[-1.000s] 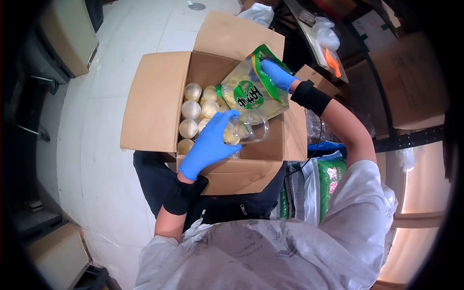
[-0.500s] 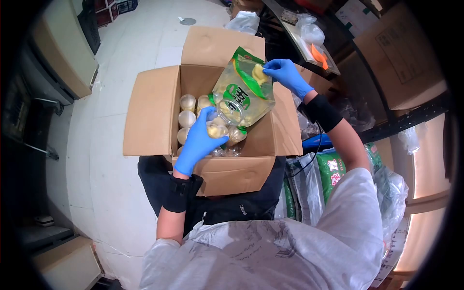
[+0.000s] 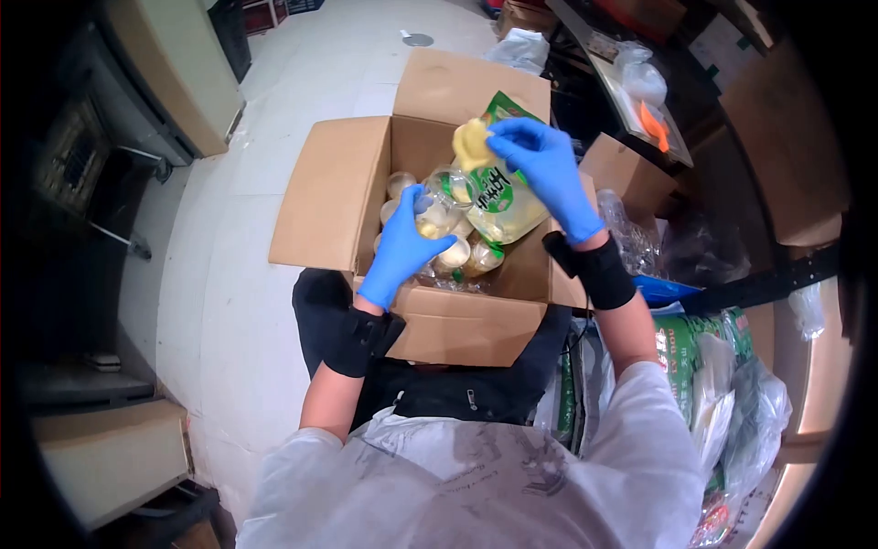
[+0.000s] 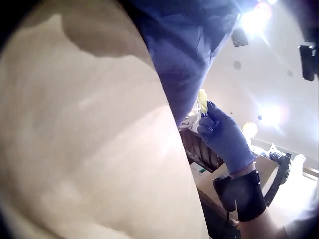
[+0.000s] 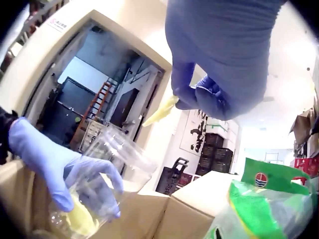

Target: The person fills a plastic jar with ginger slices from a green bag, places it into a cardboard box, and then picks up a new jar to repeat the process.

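Note:
My gloved left hand grips a clear plastic cup, tilted, inside the carton's opening. A pale yellow piece lies at the bottom of the cup. Above the cup's mouth, my gloved right hand pinches a thin, pale yellow slice of food between thumb and fingers. Behind and below that hand leans an opened green and clear bag with black lettering. Several lidded clear cups stand in the cardboard box. In the left wrist view the left hand's fingers are hidden.
The box's flaps are folded outward. To the right are a shelf with an orange scoop and a plastic bag, more cartons, and green printed sacks. Pale floor lies to the left.
My right hand has come out of the bag with the yellow slice and moved left toward the cup. My left hand keeps hold of the cup, whose tilt has changed.

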`<act>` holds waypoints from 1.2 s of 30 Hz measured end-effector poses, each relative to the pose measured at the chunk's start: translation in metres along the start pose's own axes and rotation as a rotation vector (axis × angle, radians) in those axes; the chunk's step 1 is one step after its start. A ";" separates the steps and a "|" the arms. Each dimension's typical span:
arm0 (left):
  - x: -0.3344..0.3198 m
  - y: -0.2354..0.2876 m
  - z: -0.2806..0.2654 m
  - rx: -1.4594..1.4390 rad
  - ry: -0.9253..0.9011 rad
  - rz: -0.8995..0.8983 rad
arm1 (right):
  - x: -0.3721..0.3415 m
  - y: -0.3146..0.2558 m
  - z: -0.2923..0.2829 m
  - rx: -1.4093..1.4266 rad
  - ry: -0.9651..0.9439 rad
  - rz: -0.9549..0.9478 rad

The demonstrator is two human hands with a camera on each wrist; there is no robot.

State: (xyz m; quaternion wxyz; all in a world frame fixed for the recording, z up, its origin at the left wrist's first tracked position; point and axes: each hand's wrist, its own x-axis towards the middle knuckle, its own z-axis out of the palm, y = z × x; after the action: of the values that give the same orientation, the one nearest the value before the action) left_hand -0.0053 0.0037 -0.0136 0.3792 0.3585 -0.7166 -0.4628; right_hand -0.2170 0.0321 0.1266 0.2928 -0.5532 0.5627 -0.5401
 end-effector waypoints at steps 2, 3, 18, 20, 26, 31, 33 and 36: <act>0.002 0.000 -0.001 -0.046 0.021 -0.045 | -0.006 0.010 0.022 0.016 -0.015 -0.060; 0.002 -0.001 -0.002 -0.050 0.039 -0.049 | -0.007 0.018 0.027 -0.046 -0.021 -0.068; 0.004 0.002 -0.004 0.062 0.167 -0.016 | -0.016 0.054 0.049 -0.123 -0.060 -0.139; 0.004 0.008 -0.003 0.055 0.152 -0.022 | -0.018 0.058 0.047 -0.059 -0.074 -0.092; 0.004 0.005 -0.001 0.011 0.096 -0.035 | -0.022 0.063 0.043 0.123 -0.236 0.023; 0.004 0.007 -0.001 0.065 0.099 -0.044 | -0.023 0.068 0.040 -0.023 -0.083 -0.129; 0.004 0.005 -0.001 0.090 0.113 -0.035 | -0.025 0.060 0.040 -0.134 -0.065 -0.224; 0.003 0.004 -0.001 0.115 0.133 -0.023 | -0.024 0.063 0.045 -0.277 -0.024 -0.442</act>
State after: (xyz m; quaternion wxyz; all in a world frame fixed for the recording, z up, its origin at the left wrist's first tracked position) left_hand -0.0059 0.0018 -0.0092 0.3994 0.4178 -0.7110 -0.4005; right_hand -0.1894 0.0297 0.0506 0.0959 -0.7038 0.4931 -0.5023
